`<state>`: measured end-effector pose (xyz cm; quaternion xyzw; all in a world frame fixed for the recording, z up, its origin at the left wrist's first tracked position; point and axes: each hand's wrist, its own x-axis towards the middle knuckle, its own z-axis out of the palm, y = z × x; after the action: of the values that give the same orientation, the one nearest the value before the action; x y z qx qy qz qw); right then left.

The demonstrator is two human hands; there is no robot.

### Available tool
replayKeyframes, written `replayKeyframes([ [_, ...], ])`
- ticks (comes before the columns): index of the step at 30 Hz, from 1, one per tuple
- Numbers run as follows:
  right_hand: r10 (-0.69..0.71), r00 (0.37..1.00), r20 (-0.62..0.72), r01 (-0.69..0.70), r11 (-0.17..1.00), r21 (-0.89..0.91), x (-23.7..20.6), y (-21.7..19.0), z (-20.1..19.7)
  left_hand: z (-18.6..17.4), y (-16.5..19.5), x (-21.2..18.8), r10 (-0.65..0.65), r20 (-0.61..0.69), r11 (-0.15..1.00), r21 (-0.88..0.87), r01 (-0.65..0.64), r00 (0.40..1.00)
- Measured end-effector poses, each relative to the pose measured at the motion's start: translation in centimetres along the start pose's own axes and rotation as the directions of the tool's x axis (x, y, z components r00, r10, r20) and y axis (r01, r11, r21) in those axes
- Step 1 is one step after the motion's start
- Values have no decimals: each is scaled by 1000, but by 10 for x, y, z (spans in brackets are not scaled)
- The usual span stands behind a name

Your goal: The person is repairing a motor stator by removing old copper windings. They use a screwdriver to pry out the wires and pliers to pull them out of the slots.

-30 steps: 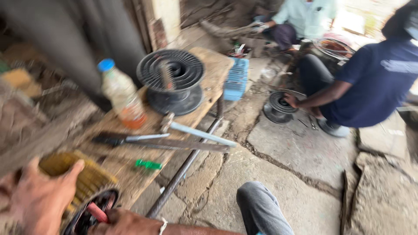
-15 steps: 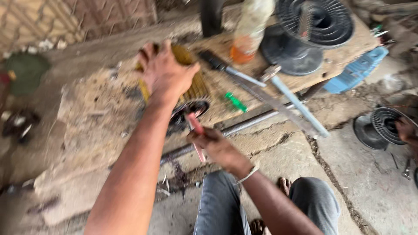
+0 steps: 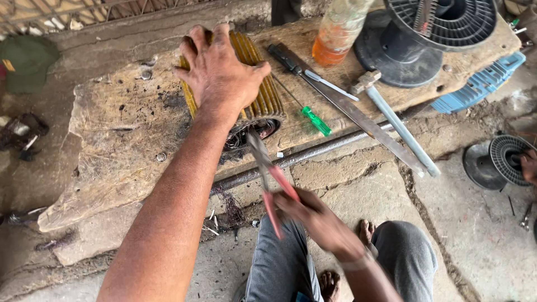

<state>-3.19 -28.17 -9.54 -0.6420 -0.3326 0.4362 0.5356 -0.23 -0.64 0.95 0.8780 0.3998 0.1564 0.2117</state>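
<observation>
A person's left hand lies spread, palm down, over the top of a ribbed yellow metal motor housing that rests on its side on a worn wooden plank, the fingers curled over its far edge and the thumb pressed on the fins. The right hand is closed around the red handles of a pair of pliers, whose grey jaws point up into the dark open end of the housing, where a tangle of dark winding wire shows; motion blur hides whether the jaws have bitten onto anything. The forearm of the left arm crosses the middle of the view and covers part of the plank's front edge.

Just right of the housing lie a small green-handled screwdriver, a larger black-handled screwdriver, a long flat grey metal file and a hammer with a pale metal pipe handle, its end overhanging the plank. Behind them stand a clear plastic bottle with orange liquid and a large black plastic wire spool. A steel rod runs along the plank's front edge above the cracked stone floor. At the far right another person's hand touches a second black spool.
</observation>
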Motion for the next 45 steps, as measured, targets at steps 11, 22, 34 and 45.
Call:
replayKeyframes([
  [11, -637, 761, -124, 185, 396, -899, 72, 20, -53, 3, 0, 0, 5, -25, 1000, -21, -5, 1000],
  [22, -513, 820, -255, 0, 446, -895, 76, 35, -103, 7, -1, 6, -20, 0, 1000, 1, 20, 1000],
  [34, -192, 845, -500, -148, 814, -562, -119, 69, -50, 18, -7, 11, 53, -104, 998, -17, -55, 993],
  [45, -217, 877, -430, -170, 695, -698, -105, 10, -33, 29, -15, 14, 84, -163, 996, 23, -81, 983],
])
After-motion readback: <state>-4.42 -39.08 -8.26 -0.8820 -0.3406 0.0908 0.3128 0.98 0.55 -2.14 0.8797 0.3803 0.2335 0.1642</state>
